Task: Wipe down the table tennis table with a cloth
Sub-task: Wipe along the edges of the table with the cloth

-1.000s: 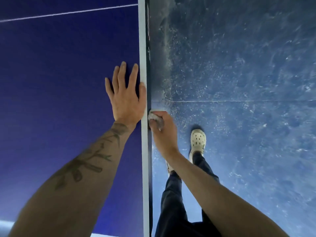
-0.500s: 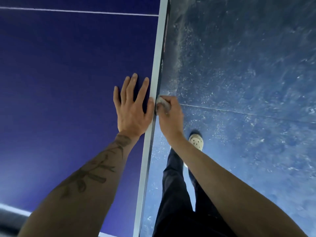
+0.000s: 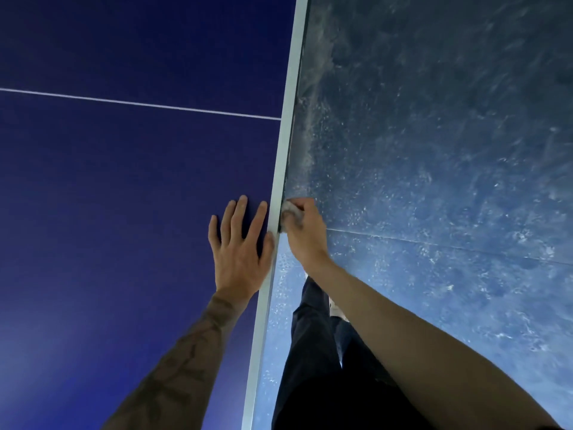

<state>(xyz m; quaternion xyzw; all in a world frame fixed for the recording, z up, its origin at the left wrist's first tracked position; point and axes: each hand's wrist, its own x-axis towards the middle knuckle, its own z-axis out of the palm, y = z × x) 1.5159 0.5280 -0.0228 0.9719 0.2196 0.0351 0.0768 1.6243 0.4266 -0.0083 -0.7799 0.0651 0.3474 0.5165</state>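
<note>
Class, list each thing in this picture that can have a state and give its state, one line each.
table: top dark blue, white-lined.
cloth: bunched, pressed against the table's side edge.
right hand: grips the cloth.
left hand: open, flat on the table top.
floor: speckled with pale marks.

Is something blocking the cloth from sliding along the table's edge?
Nothing visible does. The right hand presses the cloth against the table edge; the left hand lies flat on top.

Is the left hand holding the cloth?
No, the left hand lies flat on the table top; the right hand grips the cloth.
</note>
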